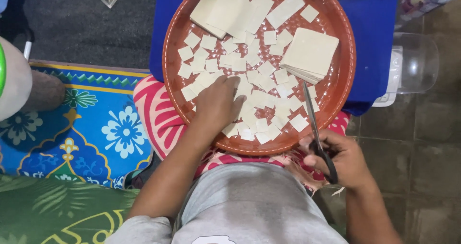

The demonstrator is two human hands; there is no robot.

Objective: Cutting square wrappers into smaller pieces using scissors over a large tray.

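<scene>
Nearest, right hand (343, 160) closed around the black handles of the scissors (317, 131), blades shut and pointing up over the near rim of the round red-brown tray (180, 28), with bare dark floor (413, 143) just to the right. A little further, left hand (218, 102) flat and open, fingers spread on the small white squares (254, 88) piled inside the tray, patterned blue mat (96, 129) well to its left. Beyond both hands, a neat stack of bigger white sheets (309, 52) and loose large sheets (230, 11) by the far rim, blue board (372, 23) under the tray, clear plastic tub (415, 61) off to the right.
</scene>
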